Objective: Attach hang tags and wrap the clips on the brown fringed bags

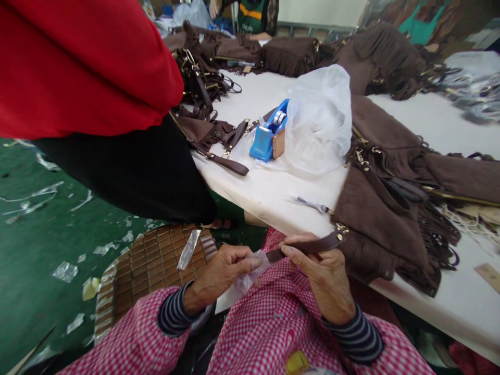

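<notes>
My right hand [326, 276] is closed around a dark brown leather strap [322, 244], thumb on top. The strap's right end joins a gold clasp at the brown suede bag [378, 224] on the table edge. In my left hand [224, 271], the fingers pinch a thin whitish translucent wrapping sheet [248, 278] at the strap's left end. The sheet partly covers that end, so I cannot see how far it is wrapped. Both hands are above my lap, over a pink checked smock.
A blue tape dispenser [263, 138] stands on the white table beside a clear plastic bag [322, 122]. Brown fringed bags [291, 54] lie along the back. A person in a red top [86, 67] stands close at left. A wooden-slat chair [156, 265] stands below, among plastic scraps.
</notes>
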Motion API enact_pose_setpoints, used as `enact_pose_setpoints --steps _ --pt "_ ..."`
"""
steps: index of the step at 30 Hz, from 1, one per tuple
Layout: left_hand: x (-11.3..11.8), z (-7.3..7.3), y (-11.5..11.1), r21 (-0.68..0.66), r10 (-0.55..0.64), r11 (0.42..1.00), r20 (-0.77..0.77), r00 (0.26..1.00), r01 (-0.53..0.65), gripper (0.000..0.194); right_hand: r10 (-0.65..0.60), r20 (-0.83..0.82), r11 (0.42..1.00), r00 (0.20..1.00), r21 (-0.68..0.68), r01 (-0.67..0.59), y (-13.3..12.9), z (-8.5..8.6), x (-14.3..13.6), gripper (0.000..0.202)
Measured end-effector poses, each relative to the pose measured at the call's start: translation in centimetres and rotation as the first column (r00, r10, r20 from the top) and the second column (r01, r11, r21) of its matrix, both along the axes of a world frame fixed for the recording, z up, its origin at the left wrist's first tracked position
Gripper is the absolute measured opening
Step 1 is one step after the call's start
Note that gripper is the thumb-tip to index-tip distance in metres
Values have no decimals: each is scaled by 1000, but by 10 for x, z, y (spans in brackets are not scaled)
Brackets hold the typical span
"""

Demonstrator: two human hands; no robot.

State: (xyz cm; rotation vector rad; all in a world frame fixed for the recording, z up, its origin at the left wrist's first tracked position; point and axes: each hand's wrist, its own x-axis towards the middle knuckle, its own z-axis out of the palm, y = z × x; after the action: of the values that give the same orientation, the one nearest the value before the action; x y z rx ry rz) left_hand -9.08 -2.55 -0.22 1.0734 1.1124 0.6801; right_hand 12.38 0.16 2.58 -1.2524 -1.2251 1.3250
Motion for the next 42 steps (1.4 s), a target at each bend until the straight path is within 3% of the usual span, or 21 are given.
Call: enact_pose_setpoints --steps 2,6,11,15,20,29,32,36,38,42 --pt "1 0 -1 -2 16 1000 16 1000 -16 33 22 -5 1000 1000 -15 -22 0 -1 1 15" --pt "0 5 -1 134 38 991 -61 997 -29 28 170 -46 977 984 -120 -174 2 -3 4 16" --pt "-5 14 3 303 13 950 -271 962 73 28 314 -179 923 933 -172 -343 7 -2 7 15" --pt "-9 20 9 390 -29 906 -335 942 166 27 384 -228 887 895 -179 -426 11 2 8 11" --pt "-8 26 16 482 -70 827 -423 904 290 27 376 -148 897 915 -189 -400 11 -3 7 11" --pt "-7 29 23 458 -191 758 -526 829 465 28 240 -33 948 970 -206 -242 6 0 -3 10" --pt "-6 23 24 356 -223 832 -487 844 426 25 172 -21 970 985 -172 -173 2 -1 -6 9" --pt "-2 12 21 135 -181 969 -183 966 207 20 121 -38 982 992 -142 -125 -3 -7 -7 12" --pt "-1 6 19 70 -104 991 -86 991 110 20 120 -80 981 990 -144 -130 -3 -9 -5 14" --pt "-3 -3 14 56 22 998 -86 996 -17 21 60 -128 988 990 -133 -77 1 -4 2 16"
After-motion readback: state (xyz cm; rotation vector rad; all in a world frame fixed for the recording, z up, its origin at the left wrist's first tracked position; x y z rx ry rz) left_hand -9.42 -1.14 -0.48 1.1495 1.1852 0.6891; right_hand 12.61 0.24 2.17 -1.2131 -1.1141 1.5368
